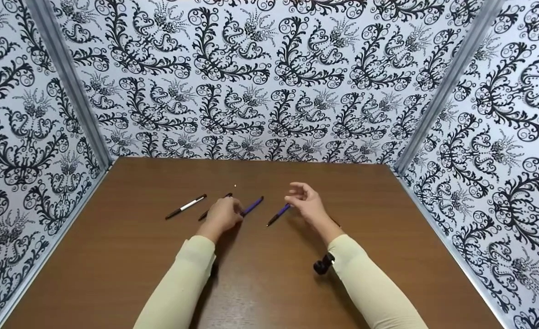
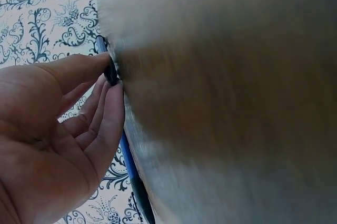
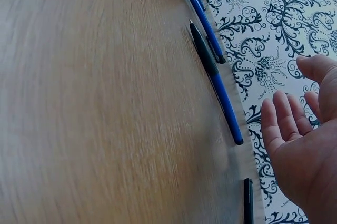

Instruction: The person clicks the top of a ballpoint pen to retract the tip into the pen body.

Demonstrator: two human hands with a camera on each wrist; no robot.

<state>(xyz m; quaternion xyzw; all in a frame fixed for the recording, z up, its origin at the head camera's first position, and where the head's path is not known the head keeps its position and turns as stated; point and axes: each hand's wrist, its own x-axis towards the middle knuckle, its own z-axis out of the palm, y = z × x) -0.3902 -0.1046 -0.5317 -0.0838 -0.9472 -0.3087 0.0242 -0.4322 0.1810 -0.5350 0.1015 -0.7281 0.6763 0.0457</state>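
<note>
pens (image 1: 252, 206) on table (image 1: 114, 265), between hands (image 1: 224, 214)

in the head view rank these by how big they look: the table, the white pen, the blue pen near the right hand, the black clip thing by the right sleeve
1. table
2. white pen
3. blue pen, partly hidden by the right hand, so its place against the white pen is unsure
4. black clip

blue pen (image 1: 252, 206) flat on table (image 1: 260, 283), diagonal, near end pinched by left hand (image 1: 223, 214), second blue pen (image 1: 278, 214) lying just right
</note>
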